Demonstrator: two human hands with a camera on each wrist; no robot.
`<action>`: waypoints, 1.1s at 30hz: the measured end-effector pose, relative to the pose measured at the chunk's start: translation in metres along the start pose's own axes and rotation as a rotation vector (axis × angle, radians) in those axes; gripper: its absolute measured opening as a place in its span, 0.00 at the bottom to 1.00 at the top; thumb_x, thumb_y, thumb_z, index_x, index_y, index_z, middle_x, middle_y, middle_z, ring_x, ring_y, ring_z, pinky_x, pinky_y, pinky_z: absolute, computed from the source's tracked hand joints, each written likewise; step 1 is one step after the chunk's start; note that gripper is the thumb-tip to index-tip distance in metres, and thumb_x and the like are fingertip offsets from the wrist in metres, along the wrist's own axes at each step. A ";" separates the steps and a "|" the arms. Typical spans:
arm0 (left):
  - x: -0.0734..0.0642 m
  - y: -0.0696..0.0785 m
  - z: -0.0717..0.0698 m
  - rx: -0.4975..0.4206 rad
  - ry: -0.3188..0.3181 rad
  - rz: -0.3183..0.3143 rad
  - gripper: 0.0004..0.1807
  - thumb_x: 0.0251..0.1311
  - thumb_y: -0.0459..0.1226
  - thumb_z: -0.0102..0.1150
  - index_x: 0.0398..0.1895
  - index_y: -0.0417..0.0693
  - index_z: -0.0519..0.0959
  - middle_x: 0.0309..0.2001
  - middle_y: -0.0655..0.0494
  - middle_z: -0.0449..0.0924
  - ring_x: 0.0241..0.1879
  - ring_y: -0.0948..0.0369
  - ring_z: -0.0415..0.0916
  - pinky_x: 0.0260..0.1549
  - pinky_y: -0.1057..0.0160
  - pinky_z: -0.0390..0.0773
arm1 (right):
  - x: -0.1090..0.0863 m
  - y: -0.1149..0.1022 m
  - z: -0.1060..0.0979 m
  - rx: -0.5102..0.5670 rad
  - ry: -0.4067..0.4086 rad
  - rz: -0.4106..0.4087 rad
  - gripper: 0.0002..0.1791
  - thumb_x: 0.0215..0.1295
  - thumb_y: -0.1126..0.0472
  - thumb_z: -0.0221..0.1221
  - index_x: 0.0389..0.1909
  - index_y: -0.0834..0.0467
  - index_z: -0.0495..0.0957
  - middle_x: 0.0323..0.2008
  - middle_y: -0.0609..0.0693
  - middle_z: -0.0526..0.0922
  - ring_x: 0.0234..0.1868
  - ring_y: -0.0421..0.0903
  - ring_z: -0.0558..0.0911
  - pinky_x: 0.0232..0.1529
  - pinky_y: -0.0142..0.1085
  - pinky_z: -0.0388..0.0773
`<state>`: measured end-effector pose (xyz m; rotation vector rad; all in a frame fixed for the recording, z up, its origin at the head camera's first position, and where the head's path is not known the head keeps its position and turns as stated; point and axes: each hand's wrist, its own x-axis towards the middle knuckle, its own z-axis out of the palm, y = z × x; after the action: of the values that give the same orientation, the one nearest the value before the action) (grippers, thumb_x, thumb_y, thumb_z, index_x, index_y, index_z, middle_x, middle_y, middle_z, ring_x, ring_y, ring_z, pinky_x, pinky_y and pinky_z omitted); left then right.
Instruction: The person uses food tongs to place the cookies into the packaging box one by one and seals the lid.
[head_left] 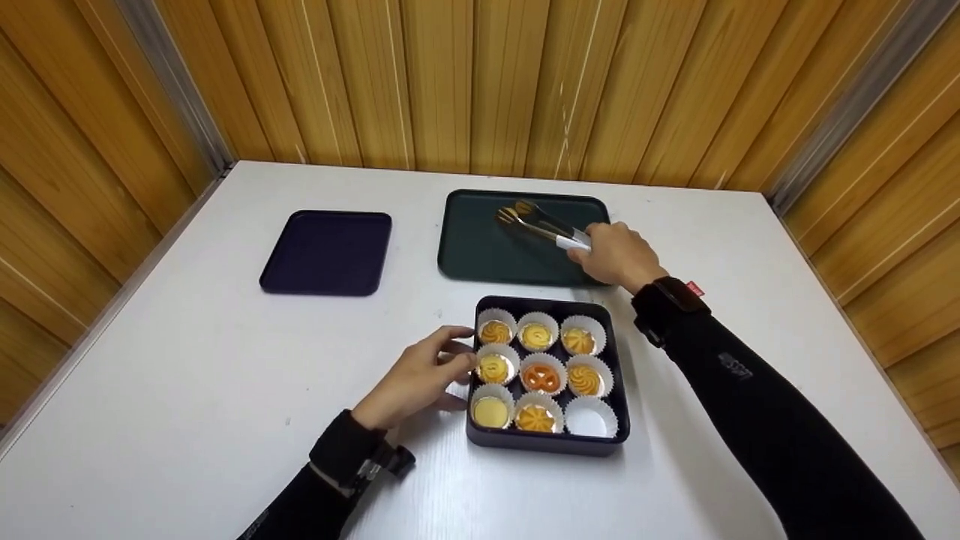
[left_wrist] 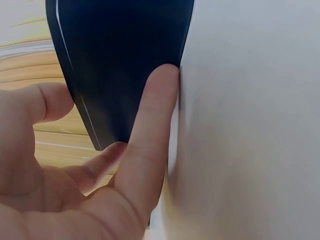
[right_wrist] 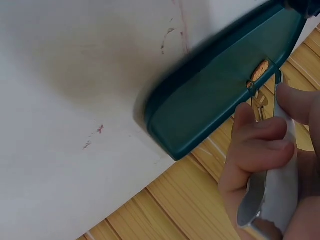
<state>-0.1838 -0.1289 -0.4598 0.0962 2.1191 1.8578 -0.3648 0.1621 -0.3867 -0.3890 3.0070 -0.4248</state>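
My right hand grips metal tongs by their pale handle, with the tips over the green tray. In the right wrist view, a light-brown cookie shows by the tong tips; whether it is pinched I cannot tell. My left hand rests against the left side of the dark box, its fingers loosely extended. The left wrist view has the fingertips touching the box wall. Paper cups in rows fill the box, most holding a cookie. Only white paper shows in the front right cup.
A dark purple square tray lies at the back left of the white table. The green tray is behind the box, near the table's back edge. Wood-patterned walls stand behind and at both sides.
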 end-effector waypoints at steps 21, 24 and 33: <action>0.000 0.001 0.001 -0.012 0.003 -0.003 0.31 0.75 0.42 0.60 0.78 0.46 0.68 0.60 0.42 0.79 0.50 0.52 0.81 0.40 0.51 0.93 | -0.013 -0.014 -0.072 -0.314 -0.156 -0.041 0.21 0.73 0.49 0.61 0.53 0.62 0.86 0.42 0.60 0.86 0.41 0.56 0.82 0.33 0.49 0.83; 0.000 0.001 0.001 -0.012 0.004 -0.002 0.31 0.75 0.41 0.60 0.77 0.46 0.68 0.61 0.42 0.79 0.50 0.51 0.81 0.40 0.51 0.93 | -0.016 -0.016 -0.078 -0.344 -0.179 -0.044 0.17 0.72 0.50 0.62 0.46 0.60 0.87 0.33 0.54 0.81 0.35 0.52 0.77 0.26 0.41 0.75; 0.000 0.000 0.000 -0.012 0.002 0.000 0.30 0.75 0.41 0.59 0.77 0.45 0.68 0.60 0.41 0.79 0.50 0.51 0.81 0.40 0.51 0.93 | -0.021 -0.014 -0.085 -0.377 -0.194 -0.069 0.15 0.70 0.51 0.61 0.43 0.58 0.87 0.30 0.52 0.79 0.33 0.51 0.76 0.24 0.40 0.72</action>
<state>-0.1835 -0.1290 -0.4601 0.0925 2.1090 1.8713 -0.3508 0.1772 -0.3009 -0.5266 2.8787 0.1735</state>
